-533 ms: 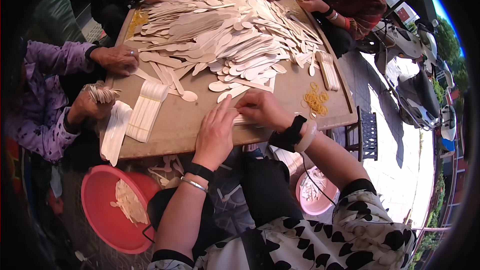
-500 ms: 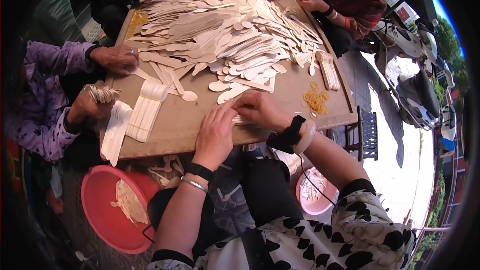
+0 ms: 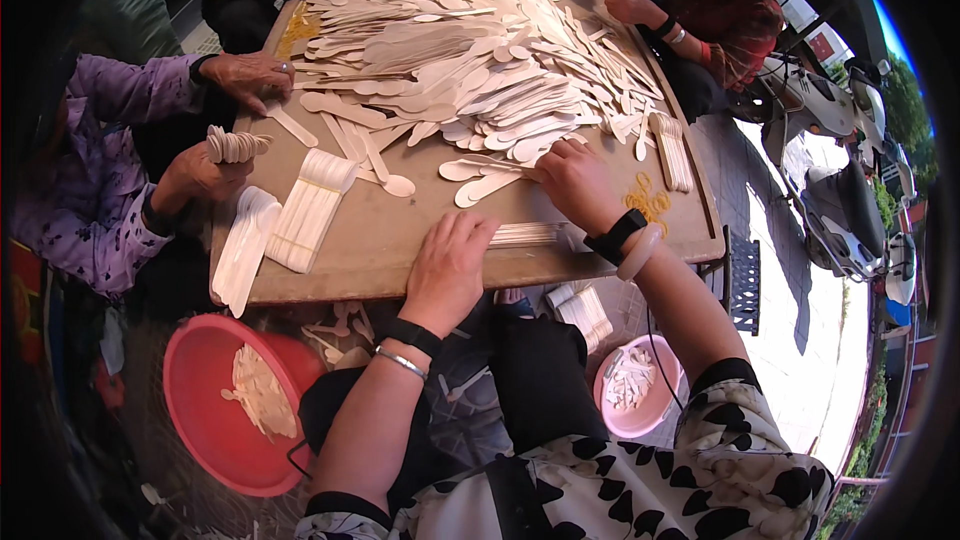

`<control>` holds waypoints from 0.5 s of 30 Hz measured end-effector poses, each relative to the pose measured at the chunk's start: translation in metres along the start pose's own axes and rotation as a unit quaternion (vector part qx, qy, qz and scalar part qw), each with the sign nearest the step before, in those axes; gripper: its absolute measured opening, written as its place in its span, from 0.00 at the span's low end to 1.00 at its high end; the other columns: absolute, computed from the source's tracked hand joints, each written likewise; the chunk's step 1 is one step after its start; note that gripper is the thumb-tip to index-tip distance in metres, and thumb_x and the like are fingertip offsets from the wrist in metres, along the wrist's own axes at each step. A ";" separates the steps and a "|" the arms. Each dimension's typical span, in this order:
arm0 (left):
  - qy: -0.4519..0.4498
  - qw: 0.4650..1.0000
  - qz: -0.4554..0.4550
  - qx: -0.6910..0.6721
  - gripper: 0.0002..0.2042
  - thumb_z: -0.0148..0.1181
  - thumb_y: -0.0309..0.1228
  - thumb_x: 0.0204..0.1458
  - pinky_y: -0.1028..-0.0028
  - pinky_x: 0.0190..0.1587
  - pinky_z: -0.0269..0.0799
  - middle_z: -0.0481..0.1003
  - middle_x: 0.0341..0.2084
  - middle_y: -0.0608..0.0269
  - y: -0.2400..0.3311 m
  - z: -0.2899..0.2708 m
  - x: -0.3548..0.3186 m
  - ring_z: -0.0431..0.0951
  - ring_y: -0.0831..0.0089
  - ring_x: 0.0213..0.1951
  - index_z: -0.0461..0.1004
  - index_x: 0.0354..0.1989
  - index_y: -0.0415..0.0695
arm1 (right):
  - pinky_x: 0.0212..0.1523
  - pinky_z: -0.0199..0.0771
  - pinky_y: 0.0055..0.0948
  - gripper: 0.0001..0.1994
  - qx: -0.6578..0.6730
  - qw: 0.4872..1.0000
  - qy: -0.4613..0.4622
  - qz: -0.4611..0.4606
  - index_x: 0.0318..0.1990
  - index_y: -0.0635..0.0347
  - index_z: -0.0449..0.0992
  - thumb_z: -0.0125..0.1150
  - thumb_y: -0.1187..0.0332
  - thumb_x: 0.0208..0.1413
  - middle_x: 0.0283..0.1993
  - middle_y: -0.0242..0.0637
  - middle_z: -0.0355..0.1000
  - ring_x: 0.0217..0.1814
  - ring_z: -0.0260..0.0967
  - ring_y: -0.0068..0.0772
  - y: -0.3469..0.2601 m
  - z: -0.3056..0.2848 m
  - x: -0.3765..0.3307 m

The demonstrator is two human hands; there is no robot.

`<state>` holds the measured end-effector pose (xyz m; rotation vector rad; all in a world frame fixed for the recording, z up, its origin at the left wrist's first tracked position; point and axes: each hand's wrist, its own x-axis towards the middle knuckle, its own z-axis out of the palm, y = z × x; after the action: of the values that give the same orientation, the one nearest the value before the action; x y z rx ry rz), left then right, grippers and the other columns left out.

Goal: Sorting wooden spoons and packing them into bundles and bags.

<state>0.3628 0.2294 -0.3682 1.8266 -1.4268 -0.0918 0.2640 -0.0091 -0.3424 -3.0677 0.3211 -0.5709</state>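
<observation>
My left hand (image 3: 450, 268) rests at the table's near edge, its fingers closed round the left end of a row of stacked wooden spoons (image 3: 527, 234) lying along that edge. Farther up and to the right, my right hand (image 3: 578, 185) bends its fingers over the handle end of a wooden spoon (image 3: 490, 183) at the near side of the big pile; the fingertips are partly hidden. A large heap of loose wooden spoons (image 3: 430, 50) covers the table's middle and far part. Yellow rubber bands (image 3: 648, 202) lie right of my right hand.
Banded spoon bundles (image 3: 312, 210) (image 3: 672, 153) lie on the brown table (image 3: 400, 230). Left, a co-worker's hand (image 3: 205, 172) grips a bunch of spoons; other co-workers sit at the far side. A red basin (image 3: 185, 410), a pink basin (image 3: 672, 402) and a bundle (image 3: 583, 315) are below.
My right hand has left the stack by my left hand and moved up and right to the pile's near edge. The stack is now uncovered. The left co-worker's hands have shifted.
</observation>
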 end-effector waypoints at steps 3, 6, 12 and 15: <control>-0.012 1.000 -0.007 0.002 0.16 0.56 0.20 0.56 0.57 0.59 0.68 0.73 0.48 0.53 -0.001 -0.001 -0.001 0.71 0.51 0.54 0.74 0.53 0.40 | 0.45 0.75 0.42 0.04 0.064 0.997 -0.023 0.042 0.33 0.59 0.81 0.63 0.70 0.55 0.34 0.41 0.77 0.42 0.76 0.46 -0.003 -0.014 -0.007; -0.008 1.000 -0.026 0.007 0.16 0.56 0.20 0.56 0.57 0.60 0.68 0.73 0.49 0.52 -0.001 -0.001 -0.002 0.71 0.51 0.55 0.73 0.54 0.40 | 0.44 0.77 0.40 0.06 0.182 0.973 -0.083 0.112 0.38 0.61 0.82 0.63 0.70 0.56 0.35 0.44 0.79 0.41 0.78 0.47 0.001 -0.018 -0.015; -0.026 0.999 -0.033 -0.008 0.16 0.56 0.20 0.57 0.56 0.62 0.67 0.73 0.51 0.51 0.002 -0.003 0.000 0.70 0.51 0.57 0.72 0.54 0.40 | 0.41 0.76 0.32 0.10 0.332 0.911 -0.162 0.182 0.44 0.63 0.82 0.63 0.68 0.59 0.34 0.42 0.80 0.38 0.78 0.35 0.016 -0.016 -0.025; -0.001 1.000 -0.017 0.017 0.15 0.54 0.23 0.59 0.59 0.64 0.66 0.73 0.52 0.54 0.005 -0.002 0.001 0.70 0.54 0.59 0.71 0.55 0.41 | 0.42 0.74 0.28 0.10 0.406 0.860 -0.216 0.221 0.45 0.62 0.82 0.62 0.67 0.61 0.34 0.36 0.79 0.38 0.74 0.27 0.021 -0.018 -0.023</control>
<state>0.3608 0.2298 -0.3634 1.8790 -1.4074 -0.0861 0.2322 -0.0246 -0.3346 -2.1071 0.5644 0.0336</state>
